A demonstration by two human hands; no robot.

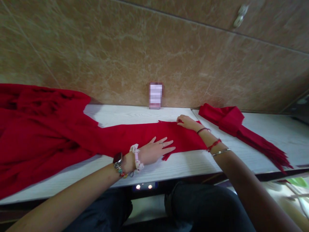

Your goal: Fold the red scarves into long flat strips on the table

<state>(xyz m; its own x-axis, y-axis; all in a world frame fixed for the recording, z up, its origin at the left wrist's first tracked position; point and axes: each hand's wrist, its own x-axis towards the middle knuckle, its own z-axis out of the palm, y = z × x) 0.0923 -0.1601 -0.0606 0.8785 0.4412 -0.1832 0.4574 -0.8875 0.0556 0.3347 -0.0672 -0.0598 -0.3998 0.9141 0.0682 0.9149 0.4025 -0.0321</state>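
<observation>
A long, flat strip of red woven cloth (pixel 135 137) lies across the middle of the white wood-grain bench (pixel 70 175), under both of the person's hands. The left hand (pixel 152 153) rests palm down on the strip near its closer edge, its grip apart, the fingers spread and holding nothing. The right hand (pixel 187 122) is at the strip's far edge, fingers bent inward; whether its grip is clamped on the cloth, I cannot tell. Short red fringe strands (pixel 166 156) poke out at the near edge beside the left fingertips, and a few more show at the far edge, left of the right hand. Leftward, the strip runs up to a large, rumpled heap of red cloth (pixel 36 135); where one ends and the other begins is unclear. Right of the strip, apart from it, a narrow, folded red scarf (pixel 225 120) lies slantwise, its fringed end towards the bench's front edge. A small, upright rectangular object with a pale, blurred face (pixel 155 95) stands by the brown marbled tile wall (pixel 108 58) behind the bench. The person's dark-trousered legs (pixel 200 206) show below the front edge.
</observation>
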